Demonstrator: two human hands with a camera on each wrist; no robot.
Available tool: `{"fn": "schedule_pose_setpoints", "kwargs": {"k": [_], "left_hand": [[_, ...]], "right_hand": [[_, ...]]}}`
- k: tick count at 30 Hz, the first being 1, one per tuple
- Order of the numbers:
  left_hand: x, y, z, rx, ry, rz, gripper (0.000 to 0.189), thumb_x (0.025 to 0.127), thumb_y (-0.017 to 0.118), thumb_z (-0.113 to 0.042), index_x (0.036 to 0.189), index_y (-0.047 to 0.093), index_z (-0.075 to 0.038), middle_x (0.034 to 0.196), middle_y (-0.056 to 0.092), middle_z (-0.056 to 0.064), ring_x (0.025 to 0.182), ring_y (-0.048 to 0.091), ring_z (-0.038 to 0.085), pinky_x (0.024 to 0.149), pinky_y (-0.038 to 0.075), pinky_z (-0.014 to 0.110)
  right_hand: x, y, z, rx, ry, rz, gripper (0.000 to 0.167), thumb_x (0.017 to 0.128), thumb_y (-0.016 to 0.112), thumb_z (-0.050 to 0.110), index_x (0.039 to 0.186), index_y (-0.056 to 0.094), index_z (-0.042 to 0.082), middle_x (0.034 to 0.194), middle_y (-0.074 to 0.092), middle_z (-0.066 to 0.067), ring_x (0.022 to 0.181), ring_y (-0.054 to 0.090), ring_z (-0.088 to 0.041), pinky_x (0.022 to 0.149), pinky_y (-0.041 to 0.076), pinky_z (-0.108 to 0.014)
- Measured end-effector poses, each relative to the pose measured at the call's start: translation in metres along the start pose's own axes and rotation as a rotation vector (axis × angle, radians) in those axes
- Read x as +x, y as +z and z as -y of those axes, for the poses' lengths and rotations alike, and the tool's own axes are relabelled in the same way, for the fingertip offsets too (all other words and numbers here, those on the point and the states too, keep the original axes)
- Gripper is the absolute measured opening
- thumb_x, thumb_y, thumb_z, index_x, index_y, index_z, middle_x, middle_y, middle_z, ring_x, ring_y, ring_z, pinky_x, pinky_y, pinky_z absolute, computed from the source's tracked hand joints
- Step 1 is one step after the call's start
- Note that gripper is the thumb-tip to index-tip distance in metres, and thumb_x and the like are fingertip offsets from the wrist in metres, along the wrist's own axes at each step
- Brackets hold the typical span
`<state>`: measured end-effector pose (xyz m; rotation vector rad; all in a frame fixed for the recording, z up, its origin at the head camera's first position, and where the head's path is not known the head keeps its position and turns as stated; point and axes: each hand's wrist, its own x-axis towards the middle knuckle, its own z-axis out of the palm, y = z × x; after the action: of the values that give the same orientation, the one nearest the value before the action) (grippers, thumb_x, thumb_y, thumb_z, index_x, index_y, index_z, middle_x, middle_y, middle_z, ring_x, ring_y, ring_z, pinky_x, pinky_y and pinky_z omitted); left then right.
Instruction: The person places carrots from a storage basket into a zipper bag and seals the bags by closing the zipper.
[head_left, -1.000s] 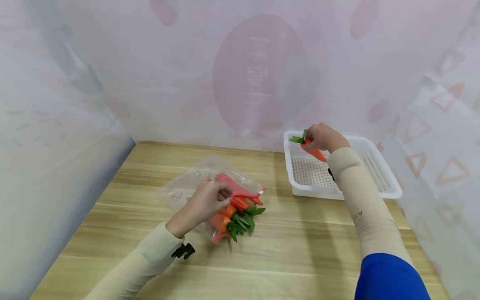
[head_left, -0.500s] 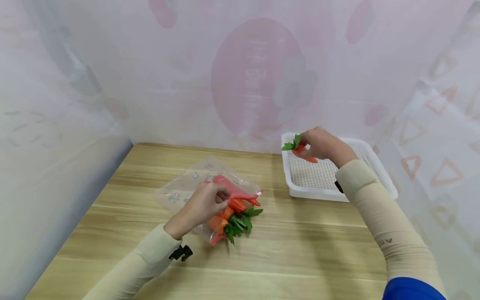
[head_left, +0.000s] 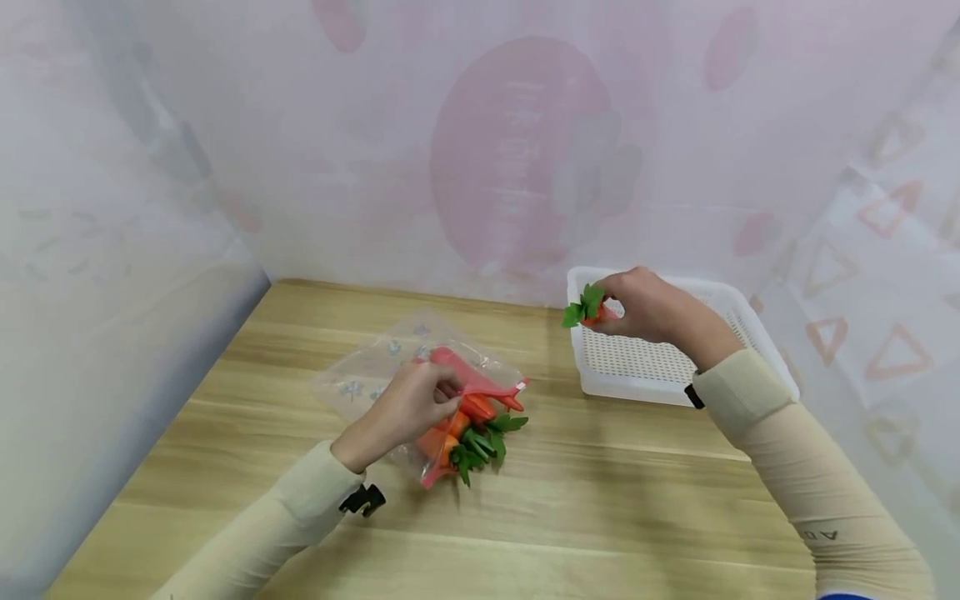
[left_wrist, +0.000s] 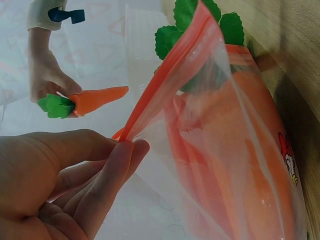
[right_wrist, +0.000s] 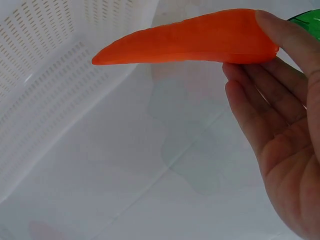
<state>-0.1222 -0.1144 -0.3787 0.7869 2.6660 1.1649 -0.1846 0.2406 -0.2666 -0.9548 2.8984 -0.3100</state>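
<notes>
My left hand (head_left: 407,408) pinches the red zip edge of a clear printed zip bag (left_wrist: 225,165) between thumb and fingers, holding its mouth up. Inside the bag lie several orange carrots (head_left: 455,427), their green leaves poking out of the opening. My right hand (head_left: 648,308) grips another carrot (right_wrist: 195,40) by its thick leafy end, over the left side of a white plastic basket (head_left: 637,389). In the right wrist view the carrot's orange body lies level, its pointed tip toward the basket wall. Its green leaves (head_left: 583,307) face left in the head view.
The bag lies on a wood-grain table (head_left: 525,533). The basket stands at the back right, against the printed white sheeting (head_left: 360,150) that walls in the back and both sides. No carrot shows on the visible basket floor.
My right hand has turned and come slightly toward me with the carrot, whose leaves have swung left and down to the basket's left rim. My left hand stays on the bag.
</notes>
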Motion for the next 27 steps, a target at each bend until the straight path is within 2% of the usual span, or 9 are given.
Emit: {"fn": "schedule_pose_setpoints", "kwargs": {"k": [4, 10, 17, 23, 27], "left_hand": [[0.001, 0.000, -0.002, 0.013, 0.020, 0.005, 0.010, 0.094, 0.074, -0.001, 0.103, 0.079, 0.002, 0.095, 0.079, 0.011, 0.081, 0.075, 0.014, 0.072, 0.065, 0.025], [0.001, 0.001, -0.003, 0.008, 0.017, 0.008, 0.010, 0.095, 0.074, -0.002, 0.103, 0.078, 0.001, 0.096, 0.079, 0.010, 0.082, 0.075, 0.014, 0.071, 0.064, 0.025], [0.000, 0.002, -0.002, 0.012, 0.004, 0.004, 0.009, 0.094, 0.076, -0.001, 0.102, 0.079, 0.001, 0.095, 0.079, 0.010, 0.082, 0.075, 0.014, 0.071, 0.065, 0.026], [0.001, 0.003, -0.004, 0.021, -0.003, 0.000, 0.010, 0.093, 0.076, -0.001, 0.103, 0.079, 0.001, 0.095, 0.080, 0.009, 0.082, 0.075, 0.014, 0.072, 0.065, 0.026], [0.001, 0.003, -0.005, 0.027, 0.002, -0.005, 0.011, 0.093, 0.076, -0.001, 0.103, 0.079, 0.001, 0.095, 0.080, 0.010, 0.082, 0.075, 0.015, 0.072, 0.065, 0.027]], "right_hand": [[-0.006, -0.004, 0.019, 0.011, -0.058, -0.007, 0.014, 0.090, 0.083, 0.011, 0.101, 0.074, 0.012, 0.092, 0.074, 0.004, 0.081, 0.066, -0.013, 0.081, 0.062, -0.039], [-0.011, -0.003, 0.044, 0.015, -0.158, -0.014, 0.016, 0.090, 0.081, 0.008, 0.103, 0.076, 0.016, 0.097, 0.075, 0.005, 0.091, 0.074, -0.013, 0.083, 0.063, -0.036], [-0.019, 0.003, 0.067, -0.054, -0.238, -0.029, 0.025, 0.088, 0.084, 0.011, 0.111, 0.073, 0.011, 0.106, 0.077, 0.001, 0.098, 0.076, -0.014, 0.085, 0.065, -0.034], [-0.027, 0.008, 0.080, -0.071, -0.310, -0.062, 0.033, 0.084, 0.085, 0.004, 0.114, 0.073, 0.007, 0.108, 0.077, -0.003, 0.099, 0.075, -0.017, 0.086, 0.064, -0.036], [-0.032, 0.012, 0.089, -0.084, -0.335, -0.034, 0.038, 0.084, 0.085, 0.005, 0.120, 0.073, 0.006, 0.118, 0.077, -0.006, 0.109, 0.075, -0.022, 0.092, 0.064, -0.039]]}}
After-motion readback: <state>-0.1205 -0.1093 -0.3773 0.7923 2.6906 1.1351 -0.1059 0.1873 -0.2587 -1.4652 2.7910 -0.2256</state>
